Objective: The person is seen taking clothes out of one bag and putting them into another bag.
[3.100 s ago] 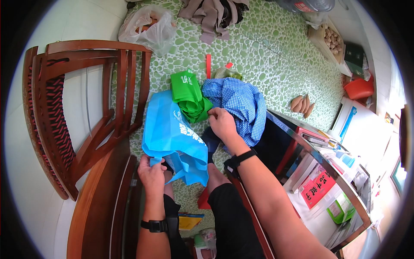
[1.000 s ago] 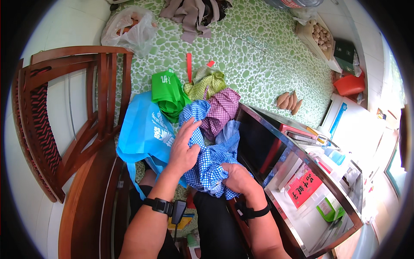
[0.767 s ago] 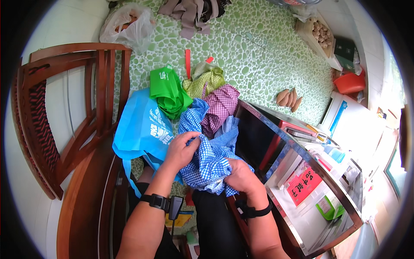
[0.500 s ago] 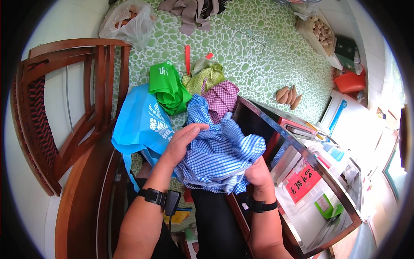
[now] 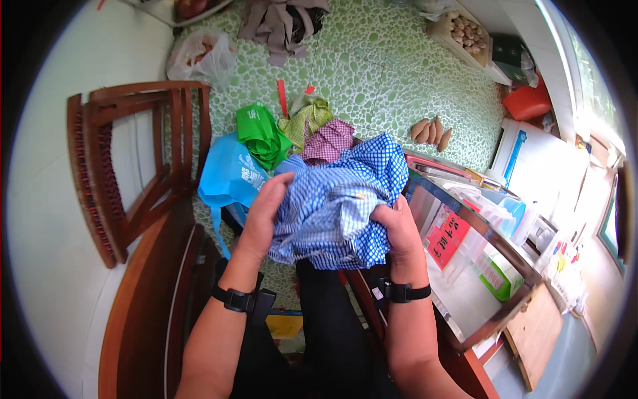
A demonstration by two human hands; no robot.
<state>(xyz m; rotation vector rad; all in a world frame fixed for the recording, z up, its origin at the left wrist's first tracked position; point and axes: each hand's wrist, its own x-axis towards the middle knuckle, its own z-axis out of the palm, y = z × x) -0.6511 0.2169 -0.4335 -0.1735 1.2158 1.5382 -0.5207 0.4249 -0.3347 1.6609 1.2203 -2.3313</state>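
Observation:
A crumpled blue-and-white checked cloth (image 5: 325, 213) is bunched between my two hands, above my knees. At its left side, my left hand (image 5: 267, 209) presses along the folds with the fingers partly hidden behind the fabric. My right hand (image 5: 400, 229) grips the right side, thumb on top and fingers underneath out of sight. Just beyond the cloth lie a pink checked cloth bundle (image 5: 330, 141), a yellow-green dotted bundle (image 5: 306, 121) and a folded green bag (image 5: 262, 136). Close to my left hand stands a light blue bag (image 5: 229, 173).
On the left is a wooden chair (image 5: 143, 173). A glass-topped table (image 5: 465, 266) with boxes and containers is at my right. Sweet potatoes (image 5: 432, 133) lie on the patterned floor (image 5: 372, 73), near a crate of garlic (image 5: 468, 36) and a red basin (image 5: 528, 100). A plastic bag (image 5: 203, 60) sits far left.
The checked cloth has been turned and gathered into a fuller bundle, its right part now spread upward. My right hand has moved slightly up, its thumb now showing on top. The view has shifted.

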